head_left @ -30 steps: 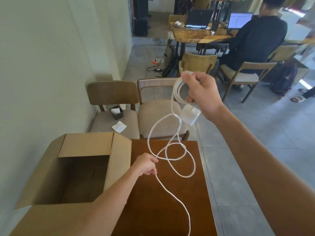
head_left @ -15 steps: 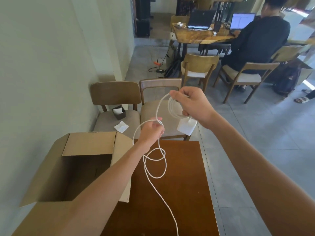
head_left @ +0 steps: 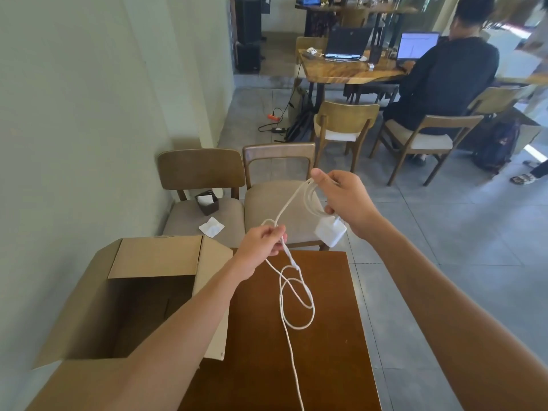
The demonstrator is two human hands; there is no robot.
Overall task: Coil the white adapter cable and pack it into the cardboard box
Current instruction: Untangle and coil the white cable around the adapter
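My right hand (head_left: pixel 345 201) is raised over the table's far edge, gripping several coiled loops of the white adapter cable (head_left: pixel 296 295). The white adapter block (head_left: pixel 329 232) hangs just below that hand. My left hand (head_left: pixel 262 247) pinches the cable lower and to the left; a taut strand runs between both hands. Below the left hand the loose cable dangles in loops over the brown table (head_left: pixel 332 336) and runs off the bottom edge. The open cardboard box (head_left: pixel 98 307) stands on the table's left, flaps up, its inside showing nothing.
Two wooden chairs (head_left: pixel 275 161) stand behind the table; the left one holds a small dark holder (head_left: pixel 207 202) and a white napkin (head_left: pixel 212 226). A wall runs along the left. Farther back a person in dark clothes (head_left: pixel 444 81) sits at a table with laptops.
My left hand rose from table height toward my right hand and now sits just below it with the cable pinched. My right hand came down a little; the dangling loops shrank.
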